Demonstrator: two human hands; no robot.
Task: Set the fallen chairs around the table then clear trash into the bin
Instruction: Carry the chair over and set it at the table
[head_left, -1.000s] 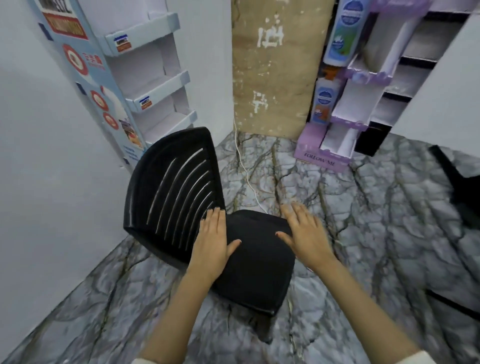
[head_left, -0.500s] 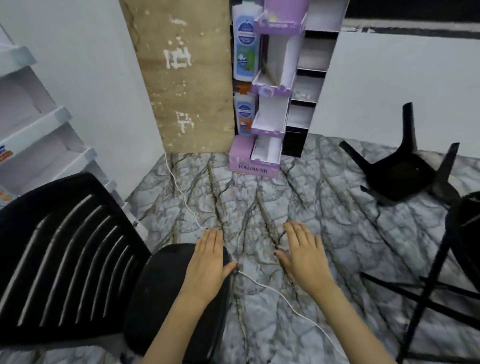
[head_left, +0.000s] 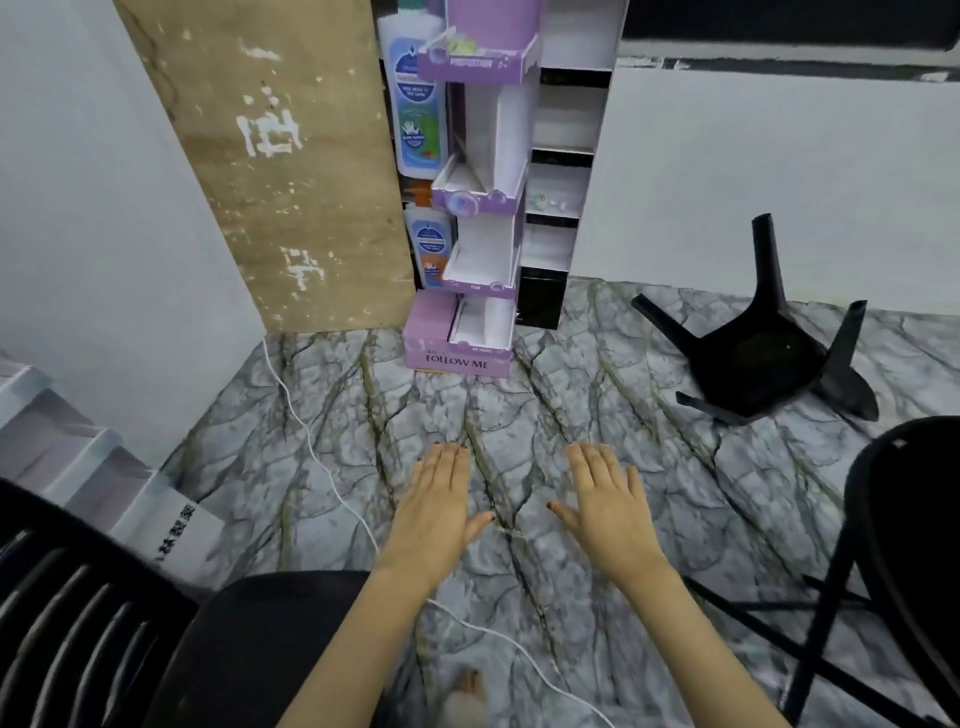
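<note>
An upright black chair (head_left: 130, 639) with a slatted back fills the lower left. A second black chair (head_left: 758, 358) lies overturned on the marble-patterned floor at the right, legs pointing up. At the right edge I see the rim of a round black table (head_left: 904, 457) on thin crossed legs. My left hand (head_left: 436, 514) and my right hand (head_left: 608, 509) hover flat over the floor, fingers straight, holding nothing. Both hands are clear of the upright chair.
A purple cardboard display stand (head_left: 467, 291) stands against the back wall beside a brown pillar (head_left: 270, 156). A white cable (head_left: 322, 462) runs across the floor under my left arm. A white shelf unit (head_left: 78, 457) sits at the left.
The view swung right, away from the upright chair. My hands came off its seat and now hover over bare floor. The overturned chair and the table edge came into sight.
</note>
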